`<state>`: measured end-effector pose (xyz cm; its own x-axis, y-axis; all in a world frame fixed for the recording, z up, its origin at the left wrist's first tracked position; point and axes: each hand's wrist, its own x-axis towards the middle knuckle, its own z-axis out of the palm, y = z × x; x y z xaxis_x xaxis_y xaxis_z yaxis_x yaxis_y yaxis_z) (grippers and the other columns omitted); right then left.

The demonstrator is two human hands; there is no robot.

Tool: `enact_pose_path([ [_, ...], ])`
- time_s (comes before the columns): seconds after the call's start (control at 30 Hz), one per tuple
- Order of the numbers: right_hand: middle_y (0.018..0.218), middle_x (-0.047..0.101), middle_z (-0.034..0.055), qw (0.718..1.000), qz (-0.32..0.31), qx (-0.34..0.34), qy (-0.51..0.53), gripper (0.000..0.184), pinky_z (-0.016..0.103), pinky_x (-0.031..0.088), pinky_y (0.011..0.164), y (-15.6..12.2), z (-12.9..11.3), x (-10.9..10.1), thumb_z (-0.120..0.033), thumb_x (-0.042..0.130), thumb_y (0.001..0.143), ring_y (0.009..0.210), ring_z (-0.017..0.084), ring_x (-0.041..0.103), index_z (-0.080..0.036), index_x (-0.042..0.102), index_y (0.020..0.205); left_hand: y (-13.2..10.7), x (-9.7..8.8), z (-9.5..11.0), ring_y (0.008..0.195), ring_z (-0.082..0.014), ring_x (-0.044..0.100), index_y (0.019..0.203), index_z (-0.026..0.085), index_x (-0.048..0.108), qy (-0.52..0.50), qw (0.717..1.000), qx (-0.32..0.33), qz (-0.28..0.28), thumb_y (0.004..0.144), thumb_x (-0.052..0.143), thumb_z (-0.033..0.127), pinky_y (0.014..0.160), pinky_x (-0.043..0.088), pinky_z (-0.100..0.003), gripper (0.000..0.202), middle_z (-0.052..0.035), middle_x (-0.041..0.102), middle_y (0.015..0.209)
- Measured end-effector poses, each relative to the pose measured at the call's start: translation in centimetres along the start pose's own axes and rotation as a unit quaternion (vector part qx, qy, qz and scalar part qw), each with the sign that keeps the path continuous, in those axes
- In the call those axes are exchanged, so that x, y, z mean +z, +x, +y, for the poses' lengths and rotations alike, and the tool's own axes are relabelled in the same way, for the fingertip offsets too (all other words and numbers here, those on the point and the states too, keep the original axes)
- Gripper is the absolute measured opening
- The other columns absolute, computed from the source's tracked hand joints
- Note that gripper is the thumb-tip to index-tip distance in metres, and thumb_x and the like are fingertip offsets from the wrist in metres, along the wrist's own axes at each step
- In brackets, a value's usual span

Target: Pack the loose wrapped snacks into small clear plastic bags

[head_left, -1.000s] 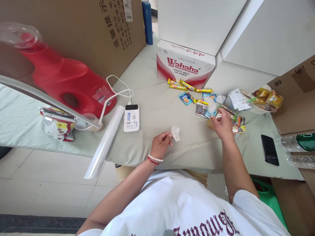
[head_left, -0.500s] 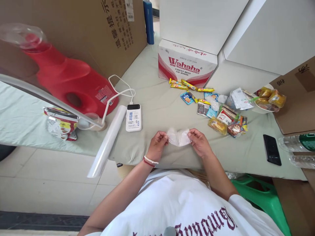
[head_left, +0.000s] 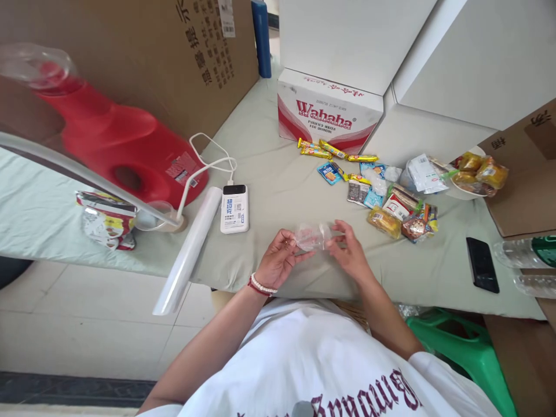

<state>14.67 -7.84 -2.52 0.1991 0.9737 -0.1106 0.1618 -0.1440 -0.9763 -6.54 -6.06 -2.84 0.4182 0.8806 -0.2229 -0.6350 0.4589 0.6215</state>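
A small, clear plastic bag [head_left: 310,236] is stretched between my hands, just above the cloth near the table's front edge. My left hand [head_left: 278,255] pinches its left end between thumb and index finger, with another finger reaching under the bag. At the opposite end, the thumb and fingers of my right hand [head_left: 348,250] grip the edge loosely, the upper fingers partly lifted. Right of my hands lies a pile of wrapped snacks, with a yellow-wrapped cake [head_left: 384,223] closest.
A white power bank [head_left: 235,209] and a clear plastic roll [head_left: 186,255] lie to the left, beside a large red jug [head_left: 130,145]. A Wahaba-style printed carton [head_left: 329,113] stands at the back. Right are a black phone [head_left: 482,264], plastic bottles [head_left: 516,255] and a filled bowl [head_left: 469,188].
The bag has gone from spread flat between both pinches to narrower and bunched. My right hand's fingers have loosened and spread, and my left hand has turned, extending a finger beneath the bag.
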Motion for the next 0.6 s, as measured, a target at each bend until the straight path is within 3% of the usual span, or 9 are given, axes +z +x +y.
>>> enact_pose_path([
  [0.07, 0.098, 0.069, 0.0042, 0.999, -0.048, 0.021, 0.004, 0.049, 0.026, 0.045, 0.057, 0.6, -0.2, 0.8, -0.054, 0.081, 0.073, 0.069, 0.014, 0.056, -0.022, 0.068, 0.108, 0.1, -0.1, 0.0, 0.100, -0.0189, 0.071, 0.090, 0.021, 0.055, 0.000, 1.000, 0.000, 0.002, 0.083, 0.083, 0.034, 0.101, 0.057, -0.057, 0.032, -0.0009, 0.072, 0.106],
  [0.17, 0.069, 0.059, -0.0025, 0.995, -0.033, 0.058, 0.069, 0.039, 0.024, 0.038, 0.051, 1.6, -0.2, 0.0, -0.056, 0.078, 0.075, 0.056, 0.011, 0.046, -0.020, 0.068, 0.089, 0.1, -1.1, 0.9, 0.083, -0.0134, 0.069, 0.091, 0.023, 0.054, 0.002, 0.998, 0.026, 0.049, 0.082, 0.084, 0.032, 0.097, 0.060, -0.053, 0.032, 0.0052, 0.067, 0.082],
  [0.27, 0.068, 0.057, -0.0041, 0.989, 0.029, 0.079, 0.124, 0.040, 0.023, 0.031, 0.047, 1.9, 0.1, -3.1, -0.050, 0.085, 0.069, 0.053, 0.009, 0.041, -0.021, 0.067, 0.088, 0.2, -2.2, 2.2, 0.090, -0.0154, 0.070, 0.091, 0.024, 0.051, 0.012, 0.994, 0.047, 0.096, 0.078, 0.087, 0.033, 0.096, 0.061, -0.050, 0.039, 0.0044, 0.069, 0.091],
  [0.37, 0.067, 0.056, -0.0035, 0.990, 0.085, 0.083, 0.079, 0.039, 0.024, 0.030, 0.046, 1.8, 0.7, -6.5, -0.050, 0.086, 0.068, 0.053, 0.010, 0.039, -0.020, 0.066, 0.084, 0.4, -2.6, 2.9, 0.095, -0.0171, 0.072, 0.090, 0.024, 0.049, 0.021, 0.992, 0.050, 0.110, 0.075, 0.088, 0.036, 0.097, 0.060, -0.051, 0.044, 0.0036, 0.070, 0.098],
  [0.43, 0.071, 0.060, -0.0014, 0.988, 0.147, 0.044, -0.008, 0.036, 0.025, 0.036, 0.052, 1.4, 0.9, -7.8, -0.051, 0.082, 0.073, 0.058, 0.012, 0.045, -0.020, 0.067, 0.086, 0.5, -2.4, 3.0, 0.094, -0.0172, 0.072, 0.090, 0.023, 0.048, 0.026, 0.993, 0.046, 0.105, 0.077, 0.088, 0.038, 0.098, 0.059, -0.052, 0.044, 0.0037, 0.070, 0.097],
  [0.5, 0.077, 0.064, 0.0009, 0.980, 0.179, -0.023, -0.086, 0.030, 0.028, 0.042, 0.060, 0.8, 0.4, -7.7, -0.049, 0.077, 0.082, 0.065, 0.015, 0.051, -0.021, 0.069, 0.090, 0.7, -1.9, 2.7, 0.095, -0.0180, 0.073, 0.089, 0.023, 0.048, 0.032, 0.995, 0.035, 0.091, 0.078, 0.087, 0.039, 0.098, 0.059, -0.052, 0.044, 0.0032, 0.070, 0.097],
  [0.53, 0.081, 0.065, 0.0019, 0.978, 0.164, -0.060, -0.114, 0.026, 0.029, 0.044, 0.064, 0.5, -0.1, -7.1, -0.047, 0.073, 0.087, 0.069, 0.016, 0.053, -0.022, 0.070, 0.092, 0.8, -1.5, 2.6, 0.095, -0.0184, 0.073, 0.089, 0.022, 0.048, 0.034, 0.996, 0.027, 0.083, 0.078, 0.087, 0.039, 0.098, 0.059, -0.052, 0.043, 0.0029, 0.070, 0.098],
  [0.6, 0.090, 0.067, 0.0036, 0.977, 0.074, -0.133, -0.149, 0.019, 0.031, 0.045, 0.067, 0.1, -1.3, -4.9, -0.042, 0.068, 0.093, 0.071, 0.016, 0.054, -0.024, 0.072, 0.098, 0.9, -0.9, 2.2, 0.095, -0.0190, 0.074, 0.089, 0.022, 0.050, 0.039, 0.997, 0.013, 0.064, 0.078, 0.087, 0.040, 0.098, 0.059, -0.051, 0.043, 0.0021, 0.070, 0.100],
])
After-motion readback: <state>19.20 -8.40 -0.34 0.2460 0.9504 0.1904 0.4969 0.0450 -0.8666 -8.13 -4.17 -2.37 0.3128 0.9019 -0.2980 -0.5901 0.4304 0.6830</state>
